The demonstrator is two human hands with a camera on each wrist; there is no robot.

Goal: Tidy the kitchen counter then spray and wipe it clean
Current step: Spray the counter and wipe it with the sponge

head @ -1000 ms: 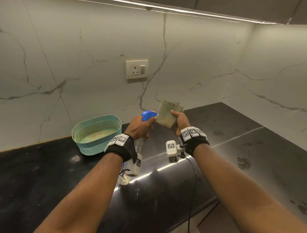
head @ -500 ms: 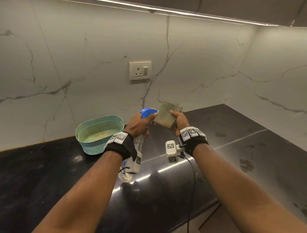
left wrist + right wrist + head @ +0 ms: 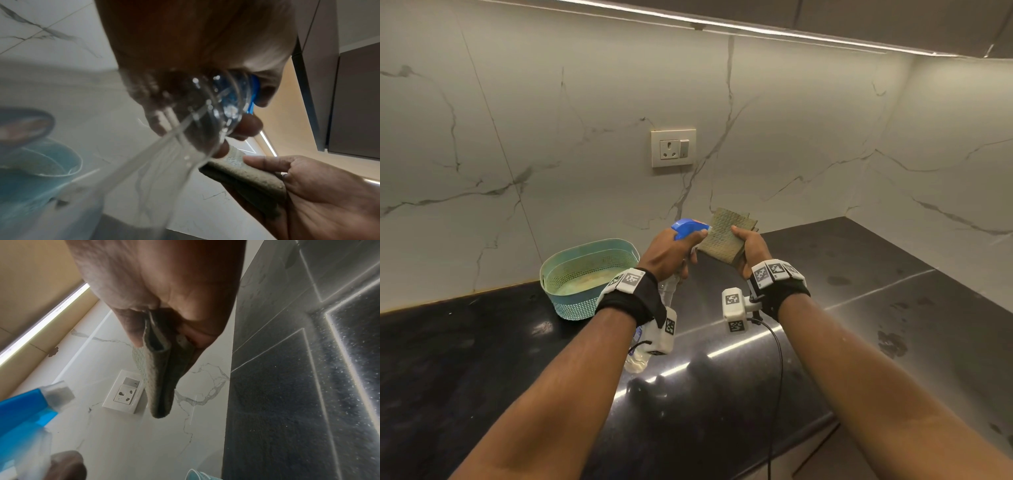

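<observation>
My left hand (image 3: 671, 251) grips a clear spray bottle with a blue trigger head (image 3: 688, 228) above the black counter (image 3: 842, 308); the bottle body (image 3: 637, 356) hangs below my wrist. The nozzle points at a folded greenish cloth (image 3: 726, 236) that my right hand (image 3: 751, 250) holds upright, thumb on its front. The left wrist view shows the clear bottle (image 3: 205, 116) close up, with the cloth (image 3: 242, 173) in my right hand (image 3: 320, 186). In the right wrist view the folded cloth (image 3: 160, 378) is pinched between thumb and fingers, and the blue spray head (image 3: 24, 407) sits at lower left.
A teal perforated basket (image 3: 589, 277) stands on the counter against the marble wall, left of my hands. A wall socket (image 3: 673, 148) is above. Wet patches (image 3: 890, 344) mark the counter's right side. The counter's front edge (image 3: 722, 469) runs below my forearms.
Both hands hold their pose, bottle head against the cloth. The view has shifted slightly upward and right; otherwise nothing moved.
</observation>
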